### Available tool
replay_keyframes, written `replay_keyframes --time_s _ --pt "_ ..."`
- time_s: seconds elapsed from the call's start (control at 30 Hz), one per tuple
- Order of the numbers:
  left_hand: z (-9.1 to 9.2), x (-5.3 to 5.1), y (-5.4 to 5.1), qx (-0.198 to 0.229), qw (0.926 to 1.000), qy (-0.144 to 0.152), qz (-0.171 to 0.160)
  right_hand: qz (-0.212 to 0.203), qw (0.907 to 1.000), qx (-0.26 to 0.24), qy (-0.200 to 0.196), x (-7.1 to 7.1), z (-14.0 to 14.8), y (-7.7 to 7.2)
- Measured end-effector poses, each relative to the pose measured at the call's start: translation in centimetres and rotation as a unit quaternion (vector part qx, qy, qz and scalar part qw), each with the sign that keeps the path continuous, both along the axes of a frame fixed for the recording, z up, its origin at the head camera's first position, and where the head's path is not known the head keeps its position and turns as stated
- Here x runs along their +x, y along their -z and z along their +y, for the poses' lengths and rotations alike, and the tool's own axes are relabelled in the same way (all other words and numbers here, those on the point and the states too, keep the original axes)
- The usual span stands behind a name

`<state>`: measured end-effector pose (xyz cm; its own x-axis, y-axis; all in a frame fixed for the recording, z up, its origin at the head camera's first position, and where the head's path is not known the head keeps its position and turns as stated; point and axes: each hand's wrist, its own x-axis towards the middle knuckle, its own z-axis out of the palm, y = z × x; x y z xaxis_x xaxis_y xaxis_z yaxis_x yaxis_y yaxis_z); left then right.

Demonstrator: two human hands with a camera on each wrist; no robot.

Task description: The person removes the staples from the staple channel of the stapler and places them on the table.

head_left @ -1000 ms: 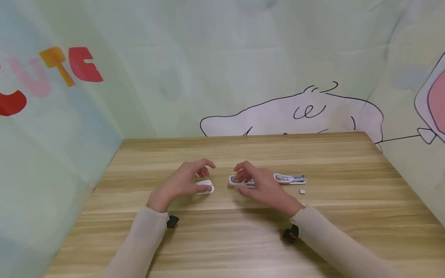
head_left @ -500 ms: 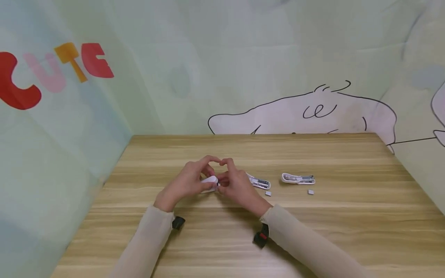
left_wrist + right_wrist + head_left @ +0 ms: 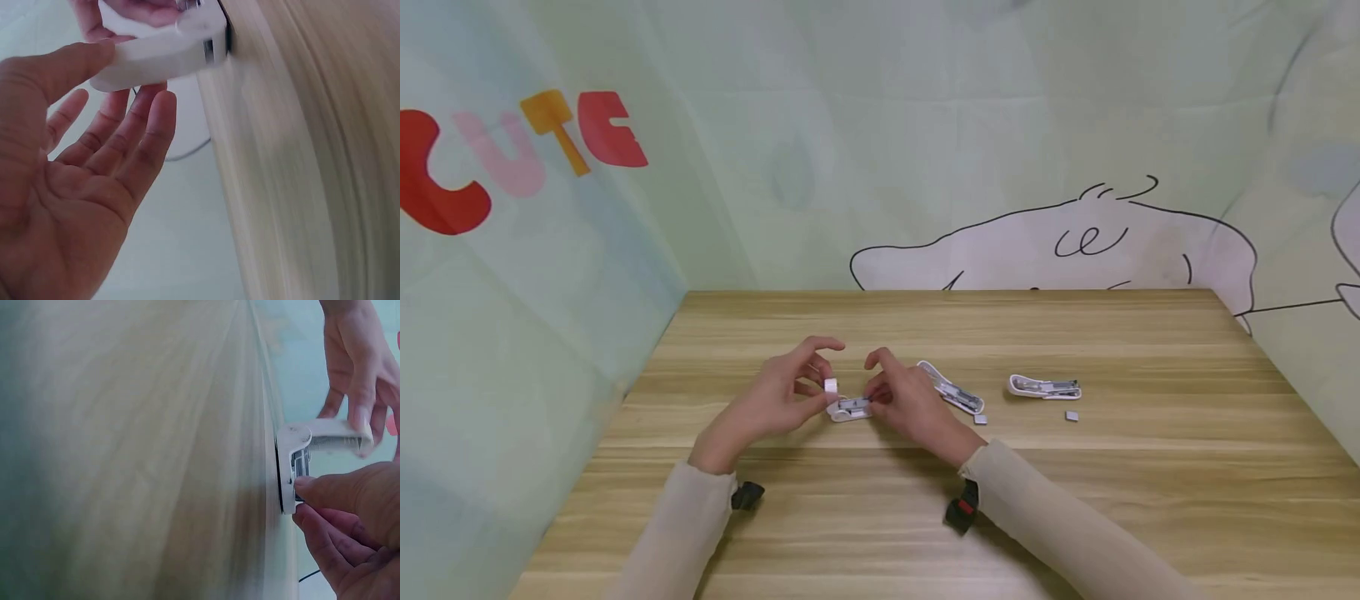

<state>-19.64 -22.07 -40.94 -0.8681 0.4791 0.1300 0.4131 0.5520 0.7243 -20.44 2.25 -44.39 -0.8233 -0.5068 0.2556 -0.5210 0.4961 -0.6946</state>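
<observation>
A small white stapler (image 3: 851, 408) stands on the table between both hands, its top arm swung up roughly at a right angle to the base. With thumb and fingertips my left hand (image 3: 778, 396) pinches the raised top arm (image 3: 153, 57). My right hand (image 3: 910, 400) pinches the front end of the stapler's base (image 3: 286, 478), thumb on the metal part. A spring (image 3: 328, 443) shows under the raised arm in the right wrist view. Right of the hands lie a second opened stapler (image 3: 958, 394) and a third opened one (image 3: 1045, 387).
Two small grey staple blocks (image 3: 981, 420) lie near the opened staplers, one beside each. The wood-grain table (image 3: 865, 517) meets a printed cloth backdrop (image 3: 760, 167) at its back and left edges.
The right hand has left the middle stapler, now turned askew, and come to the left-hand stapler. Its top arm has since been raised by the left hand, which moved slightly left.
</observation>
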Motion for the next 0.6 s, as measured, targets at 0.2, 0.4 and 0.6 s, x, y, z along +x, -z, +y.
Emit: replay_keyframes --time_s 0.2,0.4,0.6 --pt "-2.6 0.8 -0.1 -0.044 0.9985 -0.026 -0.018 0.005 0.9988 0.038 -0.03 -0.3 0.1 0.0" --pt "-3.3 0.7 -0.2 -0.068 0.9971 -0.025 -0.025 0.012 0.9937 0.085 -0.072 -0.6 0.1 0.1" --pt "-3.1 0.5 -0.3 -0.066 0.9974 -0.022 -0.022 0.044 0.9885 0.12 -0.081 -0.6 0.0 0.1"
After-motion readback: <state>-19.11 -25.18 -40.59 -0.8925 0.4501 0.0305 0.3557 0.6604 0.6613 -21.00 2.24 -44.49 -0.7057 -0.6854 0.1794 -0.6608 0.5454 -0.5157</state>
